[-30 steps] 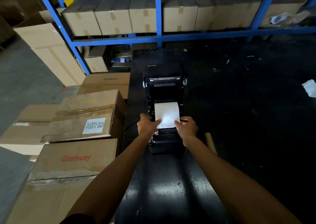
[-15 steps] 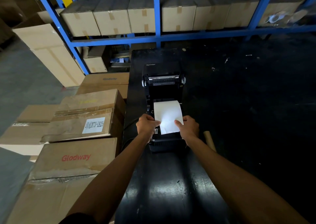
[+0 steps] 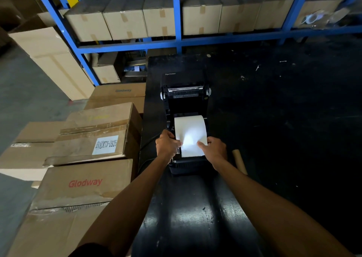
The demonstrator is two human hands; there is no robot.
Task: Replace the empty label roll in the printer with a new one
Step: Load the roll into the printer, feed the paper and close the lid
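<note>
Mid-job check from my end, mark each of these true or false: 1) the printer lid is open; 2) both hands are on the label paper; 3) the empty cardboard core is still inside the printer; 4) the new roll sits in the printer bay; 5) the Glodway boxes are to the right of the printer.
1) The printer lid is open: true.
2) The left hand and right hand both pinch the label paper: true.
3) The empty cardboard core is inside the printer: false, it lies on the black table to the right of the printer.
4) The new roll sits in the printer bay: true.
5) The Glodway boxes are to the right: false, they stand to the left.
</note>
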